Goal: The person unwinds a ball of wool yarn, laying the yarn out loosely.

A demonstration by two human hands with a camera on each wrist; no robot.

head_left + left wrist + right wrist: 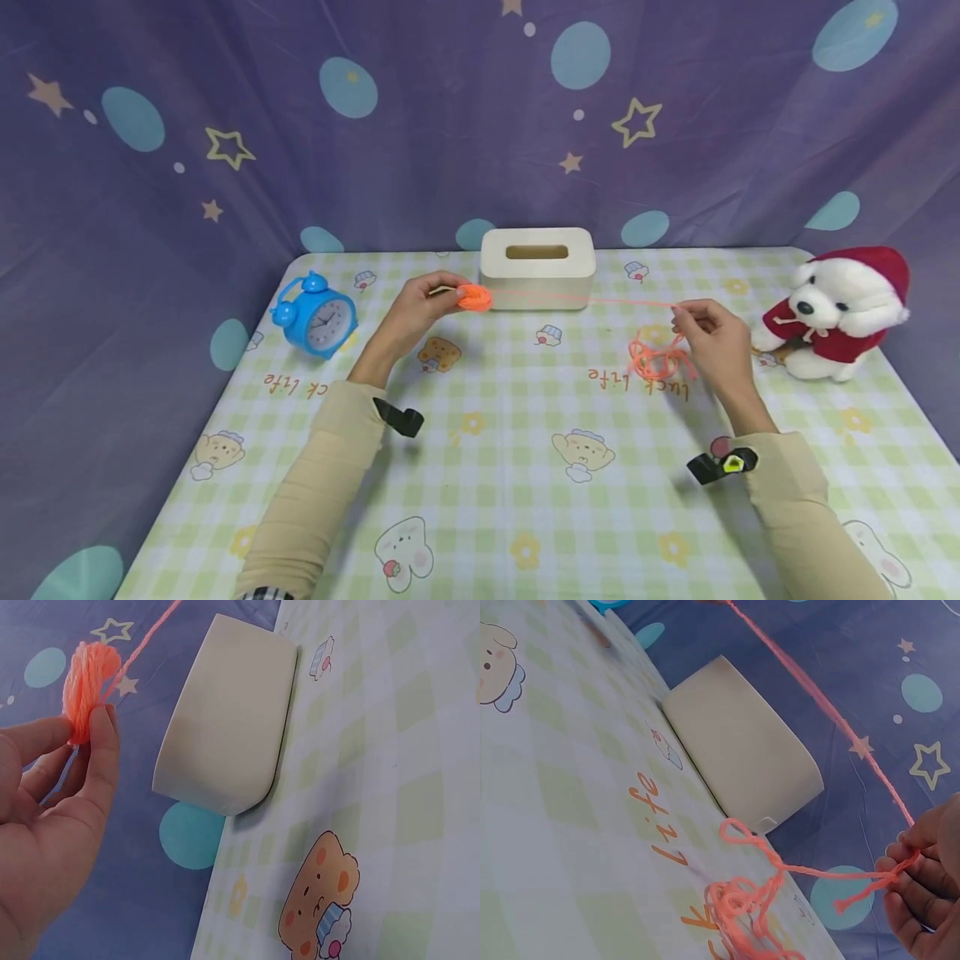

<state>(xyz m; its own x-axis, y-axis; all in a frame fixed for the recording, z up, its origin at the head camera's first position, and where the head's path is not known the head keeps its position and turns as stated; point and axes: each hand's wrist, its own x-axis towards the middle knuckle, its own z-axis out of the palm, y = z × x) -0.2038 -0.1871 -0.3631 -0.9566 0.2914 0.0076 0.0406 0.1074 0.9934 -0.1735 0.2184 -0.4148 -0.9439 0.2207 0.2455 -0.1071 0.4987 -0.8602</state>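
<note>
My left hand (423, 310) pinches a small wound bundle of orange yarn (91, 686) between thumb and fingers, raised above the table. From that bundle a single strand (622, 301) runs taut across to my right hand (716, 342), whose thumb and fingers pinch it. Below the right fingers, a loose tangle of the same yarn (660, 360) lies on the tablecloth, and a strand from it leads up into the right hand. In the right wrist view a short yarn end (855, 898) sticks out from the pinch.
A cream tissue box (536, 279) stands at the back middle, behind the taut strand. To the left is a blue alarm clock (318, 321). A white plush dog (836, 312) in red clothes sits on the right. The checked tablecloth (487, 500) reaches back to a purple curtain (450, 125).
</note>
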